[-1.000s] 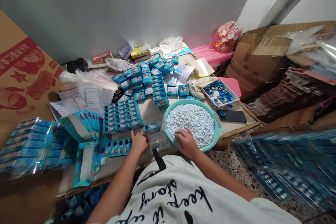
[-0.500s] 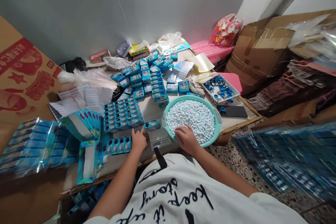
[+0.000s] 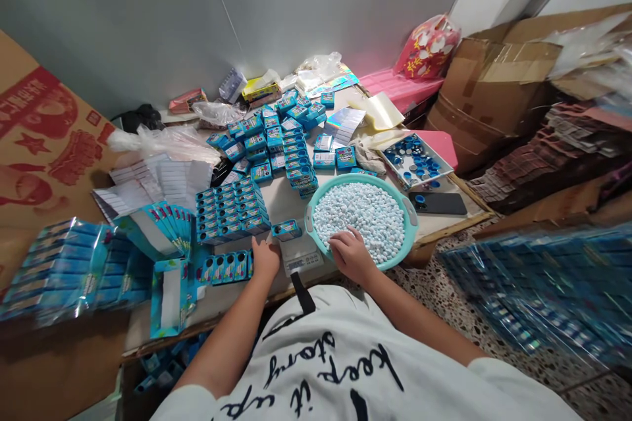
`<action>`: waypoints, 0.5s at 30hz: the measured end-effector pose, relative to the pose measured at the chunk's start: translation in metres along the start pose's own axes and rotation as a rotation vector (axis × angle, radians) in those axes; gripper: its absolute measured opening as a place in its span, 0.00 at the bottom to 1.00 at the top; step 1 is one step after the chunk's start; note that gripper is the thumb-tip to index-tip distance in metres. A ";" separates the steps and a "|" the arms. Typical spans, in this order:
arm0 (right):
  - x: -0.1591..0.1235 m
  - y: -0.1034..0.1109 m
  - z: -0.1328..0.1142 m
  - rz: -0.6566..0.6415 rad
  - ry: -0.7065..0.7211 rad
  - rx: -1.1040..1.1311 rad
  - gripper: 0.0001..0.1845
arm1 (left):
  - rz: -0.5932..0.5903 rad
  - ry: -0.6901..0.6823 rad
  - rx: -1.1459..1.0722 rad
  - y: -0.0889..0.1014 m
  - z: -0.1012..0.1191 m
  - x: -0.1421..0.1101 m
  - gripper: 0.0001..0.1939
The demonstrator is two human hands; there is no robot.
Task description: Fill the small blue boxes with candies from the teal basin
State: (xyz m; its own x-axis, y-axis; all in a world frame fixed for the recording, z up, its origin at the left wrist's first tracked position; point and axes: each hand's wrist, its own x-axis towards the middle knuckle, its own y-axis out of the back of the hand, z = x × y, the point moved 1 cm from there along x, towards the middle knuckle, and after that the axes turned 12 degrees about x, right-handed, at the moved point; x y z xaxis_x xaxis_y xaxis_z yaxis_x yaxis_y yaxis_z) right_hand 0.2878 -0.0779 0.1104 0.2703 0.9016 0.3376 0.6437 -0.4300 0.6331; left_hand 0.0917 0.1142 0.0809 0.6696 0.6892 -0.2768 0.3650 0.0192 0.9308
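Note:
My left hand (image 3: 266, 258) is at the right end of a row of small blue candy boxes (image 3: 229, 267), its fingers bent around the end box (image 3: 250, 264), which it mostly hides. My right hand (image 3: 351, 254) rests over the near rim of a turquoise basin (image 3: 411, 223), fingers curled down among small pale candies (image 3: 363, 210); the palm side is hidden. Between the hands, one blue box (image 3: 286, 230) stands on a white digital scale (image 3: 303, 262).
Blocks of blue boxes (image 3: 230, 210) and a loose pile (image 3: 274, 128) lie behind. A tray of blue caps (image 3: 415, 161) and a dark phone (image 3: 439, 204) are right of the basin. Opened display cartons (image 3: 170, 299) and wrapped packs (image 3: 74, 270) stand at left.
My left hand has shifted slightly left and down, and the end box now shows against the row. My right hand stays in the candies, almost unmoved. The view has tilted a little.

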 end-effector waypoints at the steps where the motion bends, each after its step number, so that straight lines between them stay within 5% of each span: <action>1: 0.000 0.000 0.000 0.001 0.002 0.001 0.13 | 0.007 0.004 -0.013 0.001 -0.001 0.000 0.19; 6: 0.001 0.002 -0.003 0.028 -0.017 -0.001 0.13 | 0.069 0.018 -0.060 0.014 -0.015 -0.012 0.11; 10: 0.000 0.003 -0.005 0.050 -0.034 -0.014 0.13 | 0.263 0.176 -0.184 0.040 -0.025 -0.037 0.08; 12: 0.000 0.003 -0.006 0.060 -0.042 -0.016 0.13 | 0.386 0.235 -0.269 0.058 -0.020 -0.044 0.08; 15: 0.001 0.002 -0.007 0.071 -0.049 -0.017 0.13 | 0.476 0.143 -0.401 0.092 0.007 -0.035 0.12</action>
State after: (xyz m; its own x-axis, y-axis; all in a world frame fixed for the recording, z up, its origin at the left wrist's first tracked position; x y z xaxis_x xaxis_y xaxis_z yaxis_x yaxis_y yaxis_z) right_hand 0.2844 -0.0784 0.1164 0.3501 0.8697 0.3479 0.6096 -0.4935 0.6203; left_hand 0.1066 0.0864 0.1744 0.5957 0.7785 0.1977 -0.2401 -0.0622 0.9687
